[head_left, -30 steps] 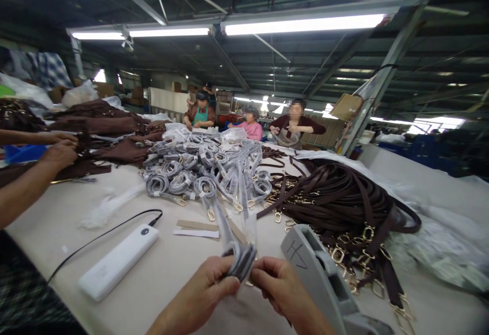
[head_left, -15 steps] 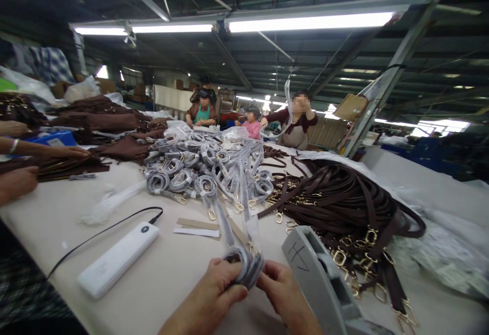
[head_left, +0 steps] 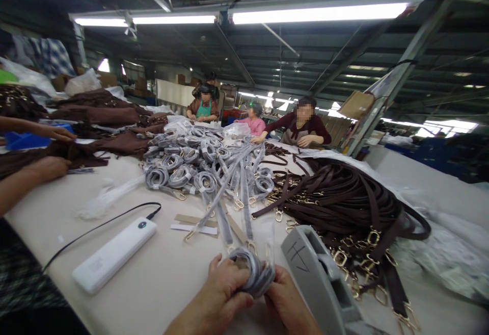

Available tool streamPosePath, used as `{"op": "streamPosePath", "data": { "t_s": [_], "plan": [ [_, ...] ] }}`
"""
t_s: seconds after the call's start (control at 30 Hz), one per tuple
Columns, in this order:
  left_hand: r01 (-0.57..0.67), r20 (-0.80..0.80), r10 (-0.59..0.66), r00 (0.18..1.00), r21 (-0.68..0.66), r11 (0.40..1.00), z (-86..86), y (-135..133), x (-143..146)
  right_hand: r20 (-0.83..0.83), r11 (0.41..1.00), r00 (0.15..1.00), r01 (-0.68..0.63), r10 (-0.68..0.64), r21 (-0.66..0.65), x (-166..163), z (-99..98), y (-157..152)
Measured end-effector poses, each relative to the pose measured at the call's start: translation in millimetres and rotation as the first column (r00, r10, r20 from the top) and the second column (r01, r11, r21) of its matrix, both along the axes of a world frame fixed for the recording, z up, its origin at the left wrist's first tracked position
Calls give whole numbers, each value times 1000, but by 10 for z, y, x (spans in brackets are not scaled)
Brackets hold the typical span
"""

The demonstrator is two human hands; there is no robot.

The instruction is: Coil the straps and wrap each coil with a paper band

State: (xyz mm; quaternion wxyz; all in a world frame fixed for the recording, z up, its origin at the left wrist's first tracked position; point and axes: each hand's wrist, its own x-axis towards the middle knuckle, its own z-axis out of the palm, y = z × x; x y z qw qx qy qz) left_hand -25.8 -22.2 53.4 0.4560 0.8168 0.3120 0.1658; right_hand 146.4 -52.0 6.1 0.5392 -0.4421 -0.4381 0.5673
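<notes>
While the left hand (head_left: 225, 289) clamps fingers (head_left: 237, 275) on coiled strapping (head_left: 255, 273), the right hand (head_left: 286, 297) (fingers half-hidden) grips it.

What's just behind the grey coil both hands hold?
Behind the grey coil, two grey straps stretch back over the table toward the grey pile, a gold clasp near the coil. It hides the table just behind it; whether the straps join it is unclear.
</notes>
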Motion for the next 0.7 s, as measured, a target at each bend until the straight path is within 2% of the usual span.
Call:
{"op": "streamPosePath", "data": {
  "t_s": [0.13, 0.27, 0.43, 0.7],
  "plan": [
    [-11, -35, 10, 999, -40, 999, -18, -8, 11, -10, 995, 1000, 3, -4, -99, 49, 19, -22],
    [-9, -53, 9, 999, -14, 1000, 12, -28, 29, -25, 974, 1000, -4, -2, -226, 92, -27, -62],
    [-12, -60, 13, 998, 28, 1000, 66, -41, 27, -90, 959, 995, -73, 51, -272, 66, -36, -101],
    [-27, -134, 43, 990, 115, 993, 23, -40, 50, -89, 951, 991, -121, 99, -286, 10, -50, -113]
  ]
}}
